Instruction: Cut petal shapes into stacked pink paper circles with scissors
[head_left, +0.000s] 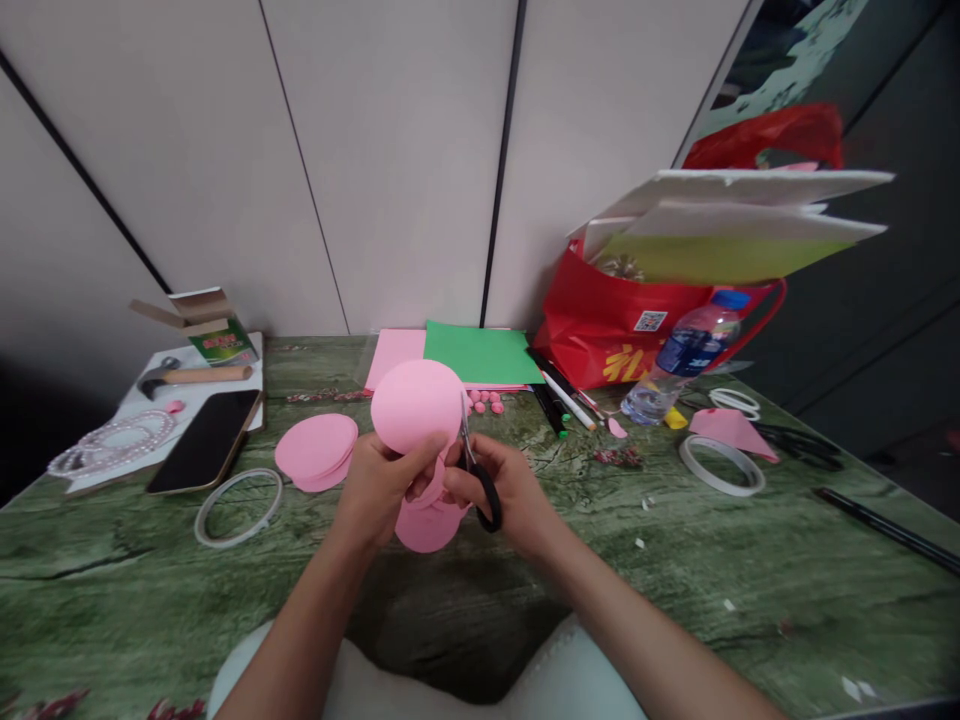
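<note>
My left hand (pixel 390 482) pinches a round pink paper disc (pixel 418 400) by its lower edge, raised over the table. In my right hand (pixel 511 488) is a pair of scissors (pixel 489 497) with black handles, their blades pointing up along the disc's right edge. Whether the blades are cutting into the paper I cannot tell. Below my hands, more pink paper discs (pixel 427 530) lie partly hidden. To the left rests a stack of pink paper circles (pixel 316 448).
A tape roll (pixel 238 508), phone (pixel 204 442), hammer (pixel 196 374) and bead strings (pixel 112 440) lie left. Green paper (pixel 484 352) and pens (pixel 568 398) lie behind. A water bottle (pixel 690 350), red bag (pixel 585 320) and another tape roll (pixel 721 466) occupy the right.
</note>
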